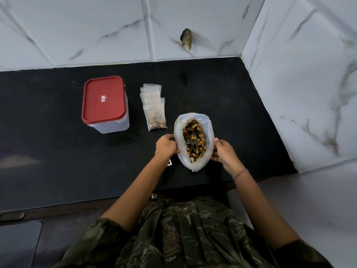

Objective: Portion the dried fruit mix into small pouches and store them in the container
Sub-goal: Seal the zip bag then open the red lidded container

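Observation:
A white plastic bag (pixel 193 165) stands open on the black counter (pixel 58 151), showing brown and yellow dried fruit mix (pixel 195 141) inside. My left hand (pixel 166 145) grips the bag's left rim and my right hand (pixel 224 150) grips its right rim, holding the mouth wide. Behind and left of the bag lies a small clear pouch (pixel 156 118) with some fruit in its lower end, on top of a stack of empty pouches (pixel 150 89). Further left stands a translucent container (pixel 107 105) with its red lid on.
Marble-patterned wall tiles rise behind the counter and along its right side (pixel 299 93). A small dark hole (pixel 186 38) marks the back wall. The counter's front edge runs just before my camouflage clothing. A small white-edged object peeks out under my left wrist.

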